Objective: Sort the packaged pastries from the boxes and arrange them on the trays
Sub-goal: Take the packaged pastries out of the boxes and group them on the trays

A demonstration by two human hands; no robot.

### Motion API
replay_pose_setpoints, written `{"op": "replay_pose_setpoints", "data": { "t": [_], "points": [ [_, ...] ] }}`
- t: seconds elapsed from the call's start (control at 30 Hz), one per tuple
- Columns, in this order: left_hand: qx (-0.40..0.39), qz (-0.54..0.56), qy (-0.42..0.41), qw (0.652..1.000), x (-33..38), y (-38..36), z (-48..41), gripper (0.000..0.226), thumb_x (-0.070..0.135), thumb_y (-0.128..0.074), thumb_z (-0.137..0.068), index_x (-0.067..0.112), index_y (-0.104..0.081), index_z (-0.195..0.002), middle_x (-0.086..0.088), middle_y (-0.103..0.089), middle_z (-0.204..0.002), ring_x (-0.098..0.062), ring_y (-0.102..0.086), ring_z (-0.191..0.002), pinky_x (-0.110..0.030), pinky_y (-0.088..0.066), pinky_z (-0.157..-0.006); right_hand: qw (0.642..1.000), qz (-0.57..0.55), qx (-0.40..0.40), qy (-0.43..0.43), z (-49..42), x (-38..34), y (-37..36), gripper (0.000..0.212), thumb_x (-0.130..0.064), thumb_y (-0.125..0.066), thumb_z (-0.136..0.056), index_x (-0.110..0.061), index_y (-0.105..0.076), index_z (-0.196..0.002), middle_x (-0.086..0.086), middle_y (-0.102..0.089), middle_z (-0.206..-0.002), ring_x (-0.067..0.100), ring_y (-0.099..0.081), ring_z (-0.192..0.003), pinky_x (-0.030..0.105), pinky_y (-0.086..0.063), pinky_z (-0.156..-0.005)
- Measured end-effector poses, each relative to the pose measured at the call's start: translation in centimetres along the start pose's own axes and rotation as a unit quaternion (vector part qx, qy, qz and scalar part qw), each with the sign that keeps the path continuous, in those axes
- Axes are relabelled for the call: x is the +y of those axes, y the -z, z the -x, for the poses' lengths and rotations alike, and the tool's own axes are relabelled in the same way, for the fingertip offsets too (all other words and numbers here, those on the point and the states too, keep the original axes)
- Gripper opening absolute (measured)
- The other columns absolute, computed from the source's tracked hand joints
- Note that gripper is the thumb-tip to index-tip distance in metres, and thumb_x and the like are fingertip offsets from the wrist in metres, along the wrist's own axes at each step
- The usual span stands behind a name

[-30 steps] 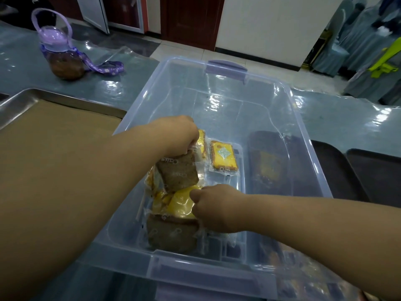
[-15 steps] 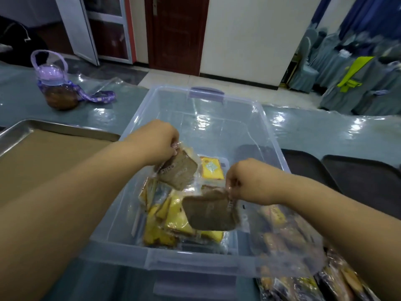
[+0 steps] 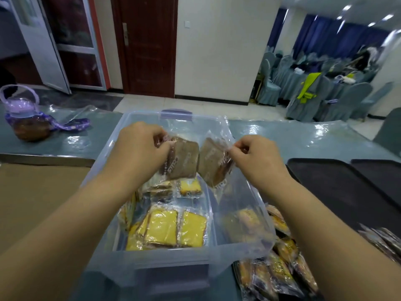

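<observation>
A clear plastic box [image 3: 104, 161] stands in front of me with several wrapped yellow pastries [image 3: 171, 229] lying in it. My left hand [image 3: 138, 146] pinches the wrapper of a brown packaged pastry [image 3: 184, 161] and holds it above the box. My right hand [image 3: 256, 159] pinches a second brown packaged pastry [image 3: 211, 161] by its wrapper edge. The two packets hang side by side, almost touching. A steel tray lined with brown paper [image 3: 39, 192] lies to the left. A black tray [image 3: 338, 187] lies to the right with several wrapped pastries [image 3: 280, 270] on its near end.
A purple-lidded bottle with a strap [image 3: 26, 122] stands at the far left of the plastic-covered table. Another black tray [image 3: 384, 172] lies at the far right. Covered chairs and tables fill the room behind on the right.
Both hands have risen out of the box, each with a brown packet, and have come closer together. The camera has tilted up.
</observation>
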State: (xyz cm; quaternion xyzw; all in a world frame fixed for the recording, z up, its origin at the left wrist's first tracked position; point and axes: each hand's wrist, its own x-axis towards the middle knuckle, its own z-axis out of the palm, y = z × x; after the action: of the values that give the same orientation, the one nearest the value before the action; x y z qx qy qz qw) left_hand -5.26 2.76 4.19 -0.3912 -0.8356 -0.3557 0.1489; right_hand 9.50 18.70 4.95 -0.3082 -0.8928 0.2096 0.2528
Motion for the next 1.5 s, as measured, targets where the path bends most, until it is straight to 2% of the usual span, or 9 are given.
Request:
{"op": "replay_pose_setpoints", "data": {
  "t": [0.1, 0.17, 0.33, 0.53, 0.77, 0.9, 1.1, 1.3, 1.5],
  "points": [
    [0.042, 0.017, -0.036, 0.998, 3.2, 0.3, 0.7, 0.008, 0.028, -0.067, -0.084, 0.02, -0.07, -0.085, 0.005, -0.057, -0.081, -0.007, -0.046, -0.072, -0.012, -0.029, -0.057, 0.998, -0.014, 0.058, 0.033, 0.9, 0.9, 2.1, 0.023, -0.023, -0.057, -0.09, -0.008, -0.064, -0.074, 0.003, -0.062, -0.074, 0.01, -0.053, -0.067, 0.017, -0.038, -0.058],
    [0.056, 0.02, -0.056, 0.997, 5.7, 0.3, 1.2, 0.01, 0.028, -0.067, -0.084, 0.02, -0.07, -0.089, 0.007, -0.053, -0.083, -0.006, -0.045, -0.076, -0.014, -0.028, -0.062, 0.994, -0.019, 0.091, 0.055, 1.6, 2.0, 3.8, 0.021, -0.023, -0.057, -0.091, -0.014, -0.062, -0.073, -0.003, -0.058, -0.075, 0.005, -0.05, -0.066, 0.013, -0.034, -0.056],
    [0.078, 0.052, -0.085, 0.992, 12.8, -1.4, 3.1, 0.012, 0.026, -0.068, -0.083, 0.019, -0.072, -0.091, 0.004, -0.057, -0.084, -0.011, -0.054, -0.077, -0.027, -0.046, -0.073, 0.981, -0.058, 0.147, 0.11, 4.2, 6.9, 8.5, 0.011, -0.02, -0.061, -0.09, -0.015, -0.066, -0.083, -0.002, -0.06, -0.081, 0.01, -0.054, -0.075, 0.015, -0.042, -0.066],
    [0.071, 0.065, -0.119, 0.988, 23.5, -6.9, 6.5, 0.013, 0.024, -0.072, -0.08, 0.015, -0.072, -0.09, 0.002, -0.06, -0.086, -0.008, -0.051, -0.073, -0.008, -0.037, -0.065, 0.974, -0.049, 0.161, 0.151, 7.8, 16.4, 14.9, 0.009, -0.017, -0.062, -0.09, -0.015, -0.066, -0.083, -0.003, -0.06, -0.08, 0.006, -0.053, -0.073, 0.009, -0.041, -0.067],
    [-0.013, 0.095, -0.105, 0.99, 33.5, -16.1, 10.9, 0.012, 0.024, -0.071, -0.08, 0.015, -0.072, -0.088, 0.003, -0.057, -0.079, -0.01, -0.049, -0.072, -0.011, -0.037, -0.065, 0.985, -0.016, 0.134, 0.106, 11.5, 28.5, 20.3, 0.008, -0.012, -0.065, -0.087, -0.008, -0.068, -0.081, 0.001, -0.062, -0.078, 0.01, -0.052, -0.074, 0.015, -0.04, -0.068],
    [-0.063, 0.099, -0.102, 0.988, 37.3, -21.2, 12.5, 0.013, 0.024, -0.073, -0.079, 0.012, -0.073, -0.084, 0.0, -0.061, -0.08, -0.014, -0.054, -0.073, -0.029, -0.047, -0.07, 0.992, 0.007, 0.103, 0.071, 12.8, 34.3, 22.0, 0.006, -0.009, -0.066, -0.085, -0.007, -0.069, -0.08, 0.002, -0.063, -0.081, 0.014, -0.055, -0.075, 0.022, -0.041, -0.069],
    [-0.128, 0.138, -0.105, 0.976, 42.6, -29.1, 13.3, 0.011, 0.027, -0.069, -0.082, 0.017, -0.071, -0.086, 0.006, -0.058, -0.084, -0.008, -0.053, -0.078, -0.021, -0.043, -0.072, 0.996, 0.017, 0.082, -0.006, 13.5, 42.5, 23.4, 0.01, -0.009, -0.064, -0.087, -0.01, -0.065, -0.077, -0.002, -0.059, -0.08, 0.009, -0.052, -0.073, 0.009, -0.039, -0.067],
    [-0.153, 0.179, -0.111, 0.965, 47.1, -37.9, 11.7, 0.011, 0.025, -0.069, -0.083, 0.015, -0.07, -0.088, 0.003, -0.059, -0.084, -0.011, -0.054, -0.078, -0.022, -0.044, -0.072, 0.994, 0.055, 0.086, -0.027, 11.0, 51.0, 25.1, 0.012, -0.001, -0.063, -0.084, -0.008, -0.062, -0.073, -0.004, -0.055, -0.077, 0.001, -0.047, -0.069, 0.007, -0.038, -0.066],
    [-0.19, 0.231, -0.054, 0.953, 50.8, -45.8, 10.4, 0.007, 0.018, -0.068, -0.083, 0.014, -0.065, -0.088, 0.005, -0.057, -0.086, -0.01, -0.05, -0.079, -0.017, -0.037, -0.071, 0.995, 0.064, 0.061, -0.052, 8.3, 58.4, 25.9, 0.012, -0.001, -0.062, -0.086, -0.011, -0.064, -0.079, -0.009, -0.053, -0.083, 0.001, -0.051, -0.075, 0.01, -0.041, -0.068]
  ]
}}
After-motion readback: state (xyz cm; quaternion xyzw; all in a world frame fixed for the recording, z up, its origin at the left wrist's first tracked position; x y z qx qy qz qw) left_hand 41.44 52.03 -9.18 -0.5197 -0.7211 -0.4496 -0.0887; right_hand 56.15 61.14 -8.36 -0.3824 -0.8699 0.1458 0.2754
